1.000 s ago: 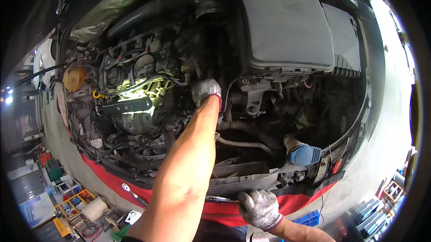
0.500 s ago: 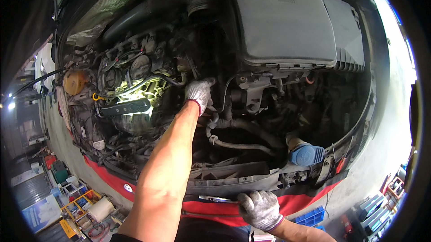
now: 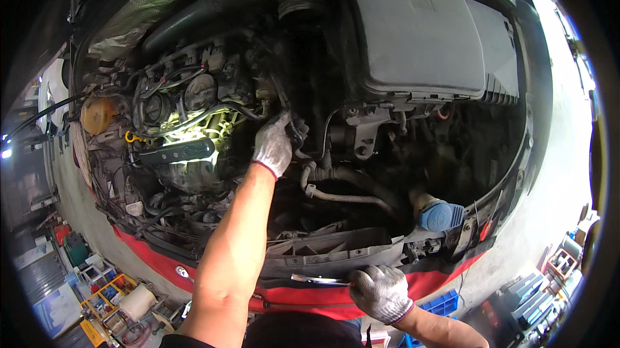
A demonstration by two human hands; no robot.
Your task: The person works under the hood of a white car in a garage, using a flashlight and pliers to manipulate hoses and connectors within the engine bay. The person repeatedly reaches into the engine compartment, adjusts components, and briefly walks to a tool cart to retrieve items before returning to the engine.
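Observation:
My left hand [image 3: 274, 143], in a grey-white knit glove, reaches into the middle of the engine bay [image 3: 213, 186], its fingers closed at a dark hose or fitting [image 3: 296, 129]; exactly what it grips is partly hidden. Left of it a black flat work light [image 3: 173, 153] rests on the engine near a bright yellowish glow. My gloved right hand [image 3: 378, 293] is closed round the end of a slim shiny metal tool [image 3: 313, 279] at the front edge, over a red-and-black protective cover [image 3: 426, 283].
A grey box cover [image 3: 416, 38] fills the upper right. An orange reservoir [image 3: 98, 115] is at left, a blue cap [image 3: 439, 217] at front right beside a red-handled tool [image 3: 484, 232]. A ratchet [image 3: 182, 272] lies at front left. Tool trays [image 3: 113, 296] stand on the floor.
My left hand and forearm have shifted left and slightly toward me, the wrist turning. My right hand has moved only slightly, still holding the metal tool.

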